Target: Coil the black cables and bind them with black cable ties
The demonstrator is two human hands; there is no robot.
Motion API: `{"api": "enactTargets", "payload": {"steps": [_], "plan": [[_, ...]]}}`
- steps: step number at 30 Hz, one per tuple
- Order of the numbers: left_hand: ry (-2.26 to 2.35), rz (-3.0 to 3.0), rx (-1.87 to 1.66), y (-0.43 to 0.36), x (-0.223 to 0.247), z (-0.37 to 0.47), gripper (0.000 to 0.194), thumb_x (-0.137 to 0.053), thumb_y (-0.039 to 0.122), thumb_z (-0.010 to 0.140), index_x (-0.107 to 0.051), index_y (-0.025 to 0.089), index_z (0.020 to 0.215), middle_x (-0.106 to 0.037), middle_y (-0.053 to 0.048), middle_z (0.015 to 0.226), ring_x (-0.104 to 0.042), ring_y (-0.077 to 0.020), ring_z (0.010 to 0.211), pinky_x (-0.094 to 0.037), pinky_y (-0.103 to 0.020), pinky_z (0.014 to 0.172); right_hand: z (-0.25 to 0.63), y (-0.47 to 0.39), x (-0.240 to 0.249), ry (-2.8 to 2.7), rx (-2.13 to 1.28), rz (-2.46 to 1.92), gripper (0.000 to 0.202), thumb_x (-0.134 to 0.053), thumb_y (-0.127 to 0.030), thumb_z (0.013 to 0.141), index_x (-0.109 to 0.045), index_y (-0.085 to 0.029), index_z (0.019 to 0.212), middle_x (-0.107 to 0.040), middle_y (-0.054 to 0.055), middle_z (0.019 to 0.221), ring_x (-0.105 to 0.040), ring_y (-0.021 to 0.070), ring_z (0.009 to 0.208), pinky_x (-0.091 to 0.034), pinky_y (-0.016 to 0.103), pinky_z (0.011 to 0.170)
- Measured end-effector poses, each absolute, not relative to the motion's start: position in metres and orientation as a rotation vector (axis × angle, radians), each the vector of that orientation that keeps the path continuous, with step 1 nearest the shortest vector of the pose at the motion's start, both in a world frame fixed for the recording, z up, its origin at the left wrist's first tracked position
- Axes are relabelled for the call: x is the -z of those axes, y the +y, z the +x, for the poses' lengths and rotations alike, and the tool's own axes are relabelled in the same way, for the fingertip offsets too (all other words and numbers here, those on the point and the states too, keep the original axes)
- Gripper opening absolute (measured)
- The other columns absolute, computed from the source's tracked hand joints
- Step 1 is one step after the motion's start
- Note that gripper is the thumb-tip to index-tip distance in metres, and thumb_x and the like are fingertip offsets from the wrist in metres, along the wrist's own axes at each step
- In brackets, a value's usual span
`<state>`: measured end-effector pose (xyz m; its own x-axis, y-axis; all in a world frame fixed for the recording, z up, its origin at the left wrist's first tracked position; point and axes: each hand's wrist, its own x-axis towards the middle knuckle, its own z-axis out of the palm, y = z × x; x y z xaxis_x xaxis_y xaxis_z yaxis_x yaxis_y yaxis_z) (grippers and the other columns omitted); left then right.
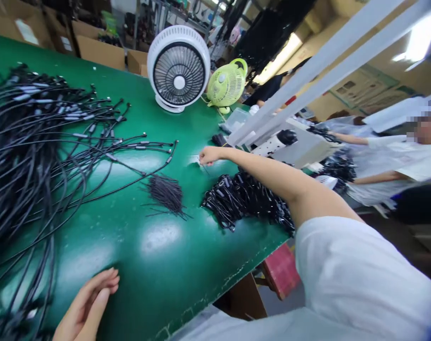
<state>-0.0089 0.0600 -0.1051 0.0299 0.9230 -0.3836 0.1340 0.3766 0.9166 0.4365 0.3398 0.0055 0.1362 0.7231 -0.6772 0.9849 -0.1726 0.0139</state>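
Note:
My right hand [211,155] reaches across the green table [126,279] with its fingers closed in a pinch. Beside its fingertips lies a small white scrap [194,160], and a thin dark strand shows just below them. What the fingers hold, if anything, is too small to make out. My left hand [91,303] rests near the lower left, fingers slightly curved and apart from the thumb, with nothing in it. Between the hands is a pile of short black ties [165,193]. Bundled black cables [233,196] lie below my right forearm.
A large heap of loose black cables [27,156] covers the table's left side. A white fan [179,66] and a green fan [225,84] stand at the back. White posts [293,90] rise at right. Co-workers sit beyond. A red stool [281,270] is below the edge.

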Motion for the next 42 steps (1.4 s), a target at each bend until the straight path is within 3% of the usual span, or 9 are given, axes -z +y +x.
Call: {"api": "enactTargets", "payload": {"steps": [4, 8, 15, 19, 21, 29, 35, 39, 42], "plan": [[1.370, 1.088, -0.822, 0.062, 0.089, -0.003, 0.037, -0.056, 0.048, 0.089, -0.065, 0.022, 0.113, -0.071, -0.007, 0.112, -0.068, -0.0217, 0.099, -0.057, -0.032, 0.089, 0.371, 0.332, -0.012, 1.946, 0.770, 1.776, 0.018, -0.061, -0.030, 0.084, -0.069, -0.015, 0.091, -0.068, 0.004, 0.078, -0.063, 0.0144, 0.074, -0.047, 0.023, 0.070], [1.441, 1.561, -0.890, 0.067, 0.077, -0.003, 0.030, -0.046, 0.036, 0.096, -0.064, 0.020, 0.113, -0.069, -0.011, 0.116, -0.066, -0.0228, 0.104, -0.054, -0.038, 0.095, 0.294, 0.308, -0.008, 2.361, 0.268, 1.613, 0.019, -0.056, -0.030, 0.089, -0.069, -0.015, 0.092, -0.069, 0.008, 0.095, -0.063, 0.0211, 0.090, -0.044, 0.028, 0.077], [1.897, 2.473, -0.481, 0.094, 0.056, -0.043, 0.037, -0.048, 0.022, 0.094, -0.059, 0.011, 0.128, -0.057, -0.019, 0.135, -0.047, -0.0366, 0.130, -0.028, -0.061, 0.112, 0.168, 0.282, 0.027, 2.632, -0.109, 1.132, 0.028, -0.045, -0.026, 0.096, -0.057, -0.010, 0.116, -0.059, 0.018, 0.115, -0.059, 0.0248, 0.102, -0.042, 0.031, 0.079], [1.982, 2.539, -0.347, 0.108, 0.064, -0.086, 0.044, -0.035, 0.005, 0.091, -0.059, 0.008, 0.128, -0.059, -0.017, 0.134, -0.049, -0.0324, 0.129, -0.034, -0.049, 0.112, 0.150, 0.297, 0.030, 2.608, -0.230, 1.114, 0.031, -0.031, -0.012, 0.095, -0.056, -0.007, 0.114, -0.061, 0.019, 0.106, -0.060, 0.0246, 0.092, -0.040, 0.032, 0.071], [2.045, 2.529, -0.389, 0.114, 0.067, -0.106, 0.048, -0.031, 0.001, 0.089, -0.058, 0.004, 0.128, -0.058, -0.018, 0.135, -0.050, -0.0303, 0.128, -0.035, -0.043, 0.112, 0.149, 0.309, 0.017, 2.605, -0.284, 1.126, 0.035, -0.026, -0.009, 0.095, -0.052, -0.009, 0.119, -0.061, 0.018, 0.106, -0.060, 0.0231, 0.087, -0.037, 0.031, 0.066], [2.314, 2.451, -0.575, 0.138, 0.054, -0.168, 0.045, -0.030, 0.008, 0.094, -0.056, 0.011, 0.132, -0.057, -0.017, 0.137, -0.049, -0.0304, 0.129, -0.027, -0.050, 0.113, 0.148, 0.306, -0.096, 2.793, -0.779, 0.816, 0.032, -0.025, -0.027, 0.101, -0.054, -0.018, 0.110, -0.064, 0.010, 0.094, -0.054, 0.0178, 0.074, -0.020, 0.028, 0.057], [2.391, 2.415, -0.660, 0.148, 0.040, -0.183, 0.040, -0.035, 0.010, 0.093, -0.062, 0.018, 0.121, -0.062, -0.013, 0.129, -0.054, -0.0305, 0.120, -0.022, -0.056, 0.114, 0.152, 0.203, -0.140, 2.940, -0.674, 0.711, 0.035, -0.026, -0.026, 0.100, -0.059, -0.019, 0.094, -0.064, 0.004, 0.079, -0.049, 0.0145, 0.063, -0.016, 0.029, 0.053], [2.517, 2.318, -0.573, 0.143, 0.032, -0.189, 0.043, -0.042, 0.009, 0.087, -0.054, 0.010, 0.129, -0.055, -0.022, 0.129, -0.051, -0.0359, 0.118, -0.040, -0.051, 0.100, 0.154, 0.187, -0.130, 2.958, -0.437, 0.851, 0.029, -0.032, -0.027, 0.099, -0.060, -0.020, 0.097, -0.067, 0.004, 0.086, -0.053, 0.0139, 0.068, -0.019, 0.027, 0.054], [2.442, 2.320, -0.437, 0.138, 0.019, -0.192, 0.057, -0.052, 0.019, 0.087, -0.040, 0.009, 0.141, -0.050, -0.024, 0.132, -0.048, -0.0382, 0.120, -0.043, -0.049, 0.098, 0.160, 0.226, -0.115, 2.850, -0.392, 0.863, 0.028, -0.034, -0.024, 0.098, -0.061, -0.019, 0.098, -0.067, 0.007, 0.089, -0.053, 0.0142, 0.069, -0.021, 0.028, 0.056]]}}
